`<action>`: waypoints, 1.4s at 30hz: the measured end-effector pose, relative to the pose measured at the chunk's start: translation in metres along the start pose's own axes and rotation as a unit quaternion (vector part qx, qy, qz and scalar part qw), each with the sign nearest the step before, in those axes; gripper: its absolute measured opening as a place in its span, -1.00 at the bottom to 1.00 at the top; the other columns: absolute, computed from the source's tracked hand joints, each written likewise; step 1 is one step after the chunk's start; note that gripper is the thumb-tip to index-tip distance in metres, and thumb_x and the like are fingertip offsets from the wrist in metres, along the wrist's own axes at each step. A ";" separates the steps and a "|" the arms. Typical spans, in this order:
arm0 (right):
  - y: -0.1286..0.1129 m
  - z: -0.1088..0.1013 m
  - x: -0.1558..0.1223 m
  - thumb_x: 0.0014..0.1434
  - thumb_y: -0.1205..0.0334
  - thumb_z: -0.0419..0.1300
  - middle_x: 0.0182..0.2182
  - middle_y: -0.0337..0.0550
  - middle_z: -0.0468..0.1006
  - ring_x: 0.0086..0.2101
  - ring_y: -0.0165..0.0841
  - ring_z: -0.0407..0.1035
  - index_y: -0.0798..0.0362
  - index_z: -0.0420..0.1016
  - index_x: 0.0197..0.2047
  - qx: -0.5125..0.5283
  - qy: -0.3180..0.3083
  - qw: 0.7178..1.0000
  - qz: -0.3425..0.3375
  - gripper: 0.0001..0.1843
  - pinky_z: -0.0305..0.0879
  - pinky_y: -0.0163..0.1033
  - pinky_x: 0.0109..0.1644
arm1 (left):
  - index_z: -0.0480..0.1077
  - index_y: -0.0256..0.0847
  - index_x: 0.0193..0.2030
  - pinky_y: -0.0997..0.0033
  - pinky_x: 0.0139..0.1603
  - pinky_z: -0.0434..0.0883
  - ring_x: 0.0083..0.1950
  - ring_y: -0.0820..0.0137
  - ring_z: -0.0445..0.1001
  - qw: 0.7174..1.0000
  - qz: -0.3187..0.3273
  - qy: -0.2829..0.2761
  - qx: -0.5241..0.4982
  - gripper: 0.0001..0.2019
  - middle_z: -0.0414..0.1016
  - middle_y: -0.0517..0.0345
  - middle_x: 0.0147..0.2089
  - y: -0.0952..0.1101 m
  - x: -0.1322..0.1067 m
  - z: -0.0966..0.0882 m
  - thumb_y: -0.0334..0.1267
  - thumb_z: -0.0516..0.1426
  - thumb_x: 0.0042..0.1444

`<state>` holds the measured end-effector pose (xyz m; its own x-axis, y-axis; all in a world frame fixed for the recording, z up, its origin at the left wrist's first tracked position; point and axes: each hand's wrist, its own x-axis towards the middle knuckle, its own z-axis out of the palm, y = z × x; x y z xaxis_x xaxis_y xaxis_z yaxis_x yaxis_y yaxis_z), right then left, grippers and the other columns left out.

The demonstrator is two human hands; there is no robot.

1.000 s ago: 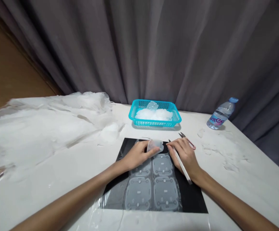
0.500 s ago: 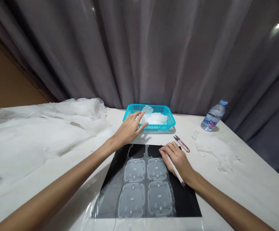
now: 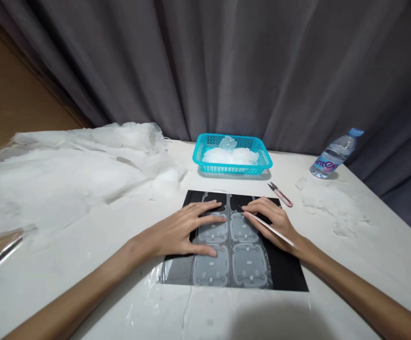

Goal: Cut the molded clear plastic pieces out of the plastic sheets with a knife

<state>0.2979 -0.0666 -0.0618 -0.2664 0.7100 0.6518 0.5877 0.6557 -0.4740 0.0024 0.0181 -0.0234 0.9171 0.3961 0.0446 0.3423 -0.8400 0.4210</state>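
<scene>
The left hand (image 3: 187,231) is now lying flat and open on the clear plastic sheet (image 3: 239,259) that is covering the black mat (image 3: 290,276). It is holding nothing. One second ago it was lifting a small clear piece off the far end of the mat. Half a second ago it was reaching out over the blue basket (image 3: 205,167). Now it is back on the mat, pressing the sheet down, so the piece is out of the hand. A clear piece is sitting on top of the white heap in the basket, just past the far edge of the mat.

The right hand (image 3: 274,222) is staying on the right half of the mat. It is pinching a thin white stick tool (image 3: 272,230), and the tip is pointing at the sheet near its far end. Dark gaps are showing at that far end of the sheet. Four rounded shapes are sitting in the sheet, nearer to the person.

Small pink snips (image 3: 280,193) are lying just beside the far right corner of the mat. A water bottle (image 3: 332,156) is lying well off to the right of the mat. Little plastic scraps (image 3: 332,212) are lying between the mat and the bottle. A big pile of white plastic (image 3: 67,179) is spreading out to the left of the mat. Nothing is lying on the shapes except the two hands.
</scene>
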 end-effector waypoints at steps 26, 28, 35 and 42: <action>-0.048 0.019 -0.002 0.44 0.27 0.23 -0.13 -0.11 0.67 -0.08 -0.27 0.54 0.00 0.56 -0.05 0.148 -0.178 0.970 0.075 -0.92 0.49 -0.07 0.09 | 0.22 0.24 0.51 -0.08 0.59 -0.04 0.61 -0.03 0.07 1.000 0.011 -0.007 -0.021 -0.10 0.03 0.12 0.63 -0.008 0.005 0.012 0.38 0.31 0.06; -0.049 0.019 -0.001 0.44 0.28 0.23 -0.12 -0.11 0.67 -0.08 -0.27 0.54 0.00 0.55 -0.04 0.149 -0.182 0.970 0.068 -0.92 0.48 -0.08 0.10 | 0.25 0.24 0.49 -0.06 0.59 -0.03 0.61 -0.02 0.10 0.999 0.012 0.004 -0.030 -0.10 0.07 0.13 0.62 -0.007 0.005 0.012 0.37 0.33 0.04; -0.049 0.022 -0.002 0.44 0.34 0.21 -0.11 -0.10 0.65 -0.07 -0.29 0.52 0.02 0.51 0.01 0.116 -0.174 0.978 0.013 -0.89 0.47 -0.09 0.12 | 0.15 0.20 0.55 -0.08 0.59 -0.07 0.64 -0.02 0.01 0.999 0.000 -0.046 0.020 -0.07 -0.06 0.09 0.65 -0.005 0.008 0.009 0.45 0.22 0.11; -0.060 0.021 -0.002 0.44 0.46 0.11 -0.16 0.01 0.61 -0.17 -0.29 0.49 0.11 0.44 -0.07 -0.007 -0.163 0.983 -0.081 -0.88 0.48 -0.21 -0.12 | 0.06 0.21 0.58 -0.03 0.60 -0.12 0.65 0.00 -0.04 0.997 0.006 -0.062 0.044 -0.07 -0.14 0.13 0.67 -0.005 0.008 0.007 0.48 0.14 0.16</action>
<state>0.2471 -0.1015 -0.0471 -0.5874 0.6424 0.4922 0.5276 0.7652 -0.3690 0.0094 0.0226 -0.0313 0.9379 0.3405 -0.0659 0.3419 -0.8758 0.3406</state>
